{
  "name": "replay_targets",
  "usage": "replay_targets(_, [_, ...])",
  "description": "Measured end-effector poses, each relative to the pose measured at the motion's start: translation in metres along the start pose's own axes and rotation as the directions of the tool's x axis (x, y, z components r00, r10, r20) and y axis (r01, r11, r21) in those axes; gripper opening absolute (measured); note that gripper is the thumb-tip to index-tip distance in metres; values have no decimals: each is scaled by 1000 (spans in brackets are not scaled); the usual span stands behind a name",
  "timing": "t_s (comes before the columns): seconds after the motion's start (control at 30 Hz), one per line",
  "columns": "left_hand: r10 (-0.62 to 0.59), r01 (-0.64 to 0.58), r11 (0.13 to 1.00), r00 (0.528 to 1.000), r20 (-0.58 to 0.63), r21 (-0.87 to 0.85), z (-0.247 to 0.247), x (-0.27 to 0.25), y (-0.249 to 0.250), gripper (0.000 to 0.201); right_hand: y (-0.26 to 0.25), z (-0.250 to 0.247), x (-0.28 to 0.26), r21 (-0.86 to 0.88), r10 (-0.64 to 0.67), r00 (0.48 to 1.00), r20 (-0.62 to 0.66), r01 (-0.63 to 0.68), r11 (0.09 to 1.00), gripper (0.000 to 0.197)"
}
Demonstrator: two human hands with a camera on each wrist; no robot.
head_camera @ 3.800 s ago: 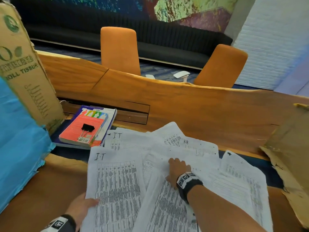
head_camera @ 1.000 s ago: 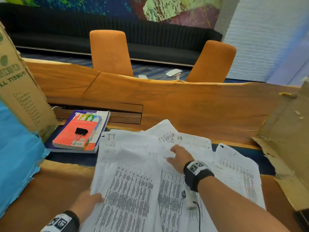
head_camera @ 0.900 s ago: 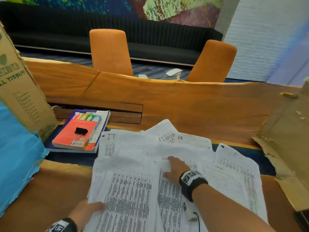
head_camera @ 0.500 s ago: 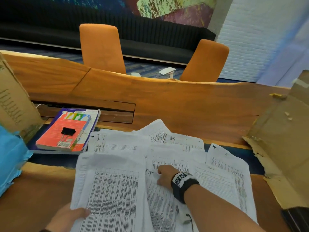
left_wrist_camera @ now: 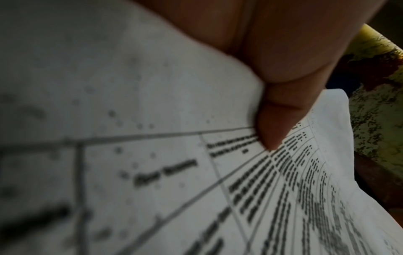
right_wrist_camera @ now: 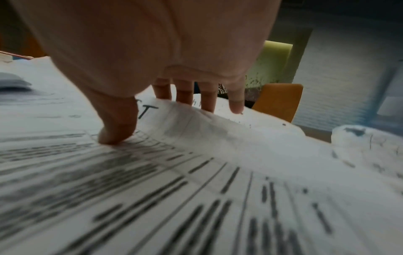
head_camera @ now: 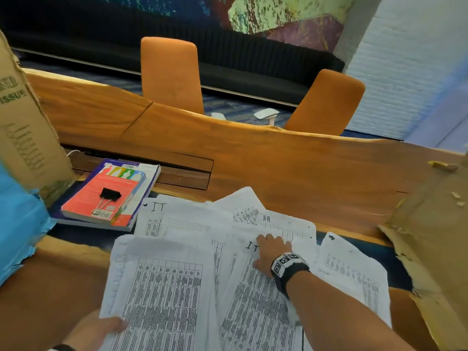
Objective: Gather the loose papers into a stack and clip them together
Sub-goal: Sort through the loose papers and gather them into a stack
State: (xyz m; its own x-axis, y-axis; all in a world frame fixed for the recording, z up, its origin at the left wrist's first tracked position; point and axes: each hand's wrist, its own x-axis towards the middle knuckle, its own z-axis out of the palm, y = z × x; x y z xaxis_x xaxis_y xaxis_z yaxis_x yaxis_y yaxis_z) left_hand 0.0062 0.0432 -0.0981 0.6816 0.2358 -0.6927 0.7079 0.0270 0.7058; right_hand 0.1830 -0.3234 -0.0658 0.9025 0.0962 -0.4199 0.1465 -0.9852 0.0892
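While the loose papers are fanned out over the near part of the wooden bench, a bundle of them is pinched at its near-left corner by the left hand, thumb on top of the printed table, as is seen up close in the left wrist view. The right hand is laid spread on the sheets near the middle of the pile, fingers extended and the thumb pressed down on a page marked "IT"; a small hump of paper is pushed up under the fingers in the right wrist view. Sheets are overlapped at odd angles, nothing squared up yet.

The binder clip, black with silver handles, is parked on top of a red book, which is stacked on a bigger purple one just left of the pile. So 2 books, 1 clip, not on the papers.

As for containers, a cardboard box printed "TISSUE" is stood at the far left, with something blue in front of it; what's inside can't be told. More torn cardboard is at the right. 2 orange chairs are seen behind the bench.
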Motion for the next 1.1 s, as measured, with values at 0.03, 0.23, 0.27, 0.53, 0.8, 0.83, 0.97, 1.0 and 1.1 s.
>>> replay_targets(0.03, [2, -2, 1000, 1000, 31, -5, 1, -3, 3, 25, -2, 2, -1, -10, -10, 1000, -12, 10, 1000, 59])
replay_targets(0.23, [-12, 12, 1000, 1000, 27, 1, -7, -6, 1, 29, -3, -14, -9, 108, -163, 968, 189, 145, 984, 30])
replay_targets(0.27, [-25, 25, 1000, 999, 30, -5, -7, -6, 1, 30, -1, -17, -9, 129, -162, 966, 203, 138, 982, 35])
replay_targets(0.53, [-37, 37, 999, 999, 15, -34, -9, 1, -4, 25, -13, -20, 6, -22, -150, 989, -13, 149, 989, 41])
replay_targets(0.8, [-45, 45, 999, 998, 40, 5, -11, 3, -7, 27, -24, -12, 5, -13, -114, 993, 2, 114, 993, 45])
replay_targets(0.83, [-40, 40, 999, 998, 40, 5, -11, 3, -7, 27, -23, -13, 5, -14, -96, 995, 21, 96, 995, 44])
replay_targets(0.97, [-36, 37, 999, 998, 45, -18, -13, 6, -10, 32, -23, -15, 4, -10, -62, 997, 41, 63, 998, 49])
replay_targets(1.0, [-34, 35, 999, 998, 54, -27, -14, 4, -10, 33, -24, -16, 3, 12, -59, 996, 61, 58, 998, 53])
replay_targets(1.1, [46, -45, 998, 999, 27, -41, -20, -9, -1, 29, -21, -13, 4, 74, -23, 995, 93, 16, 997, 58])
